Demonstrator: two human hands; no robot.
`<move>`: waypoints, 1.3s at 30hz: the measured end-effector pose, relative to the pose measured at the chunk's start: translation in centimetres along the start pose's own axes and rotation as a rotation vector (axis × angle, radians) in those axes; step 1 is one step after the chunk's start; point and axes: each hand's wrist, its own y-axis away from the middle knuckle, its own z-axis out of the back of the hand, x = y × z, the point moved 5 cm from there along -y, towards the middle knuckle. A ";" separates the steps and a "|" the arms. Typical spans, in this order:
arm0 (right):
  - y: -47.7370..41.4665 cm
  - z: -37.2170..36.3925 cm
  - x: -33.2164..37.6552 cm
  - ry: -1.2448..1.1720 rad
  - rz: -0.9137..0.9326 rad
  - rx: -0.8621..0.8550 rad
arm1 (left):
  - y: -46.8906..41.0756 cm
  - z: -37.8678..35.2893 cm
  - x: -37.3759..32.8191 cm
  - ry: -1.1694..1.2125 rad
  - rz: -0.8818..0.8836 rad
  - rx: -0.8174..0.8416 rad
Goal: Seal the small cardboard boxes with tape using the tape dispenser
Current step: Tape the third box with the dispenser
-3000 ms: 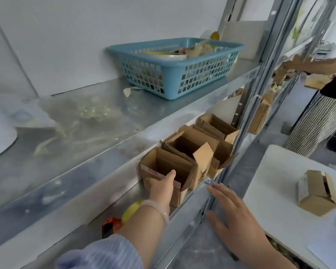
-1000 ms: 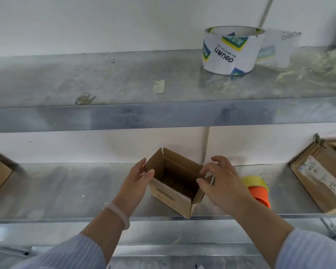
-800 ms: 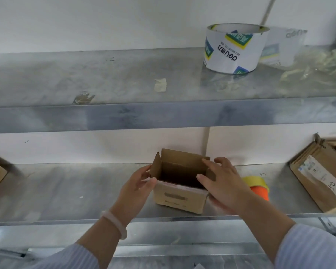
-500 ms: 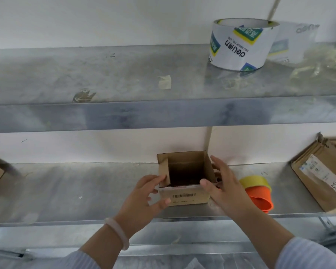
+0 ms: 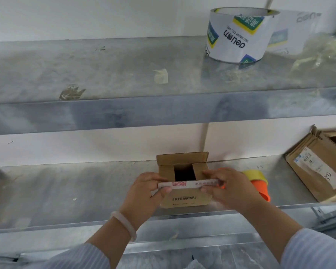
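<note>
Pinches near flap of small cardboard box (image 5: 184, 199) w/ left hand (image 5: 145, 189) and right hand (image 5: 229, 189), fingers curled on flap ends, box on lower shelf (image 5: 66, 191) nr front edge. Just past right hand on same shelf: orange tape dispenser (image 5: 259, 188) w/ yellow roll. Up on upper shelf (image 5: 85, 70): white tape roll (image 5: 239, 37).

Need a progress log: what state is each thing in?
small box: untaped, side flaps in, front flap half folded.
left hand: pinches front flap.
right hand: pinches front flap.
tape dispenser: lying on shelf, not held.
white tape roll: end unrolled.
larger box: open.
</note>
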 end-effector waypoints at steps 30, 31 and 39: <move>2.7 5.0 -13.6 0.112 -0.216 0.127 | -1.1 -1.2 0.6 0.457 0.345 -0.016; 2.7 5.2 -13.8 0.119 -0.209 0.124 | -1.1 -1.3 0.6 0.467 0.361 -0.024; 2.9 5.4 -14.5 0.202 -0.140 -0.003 | -0.9 -1.5 0.1 0.559 0.442 -0.110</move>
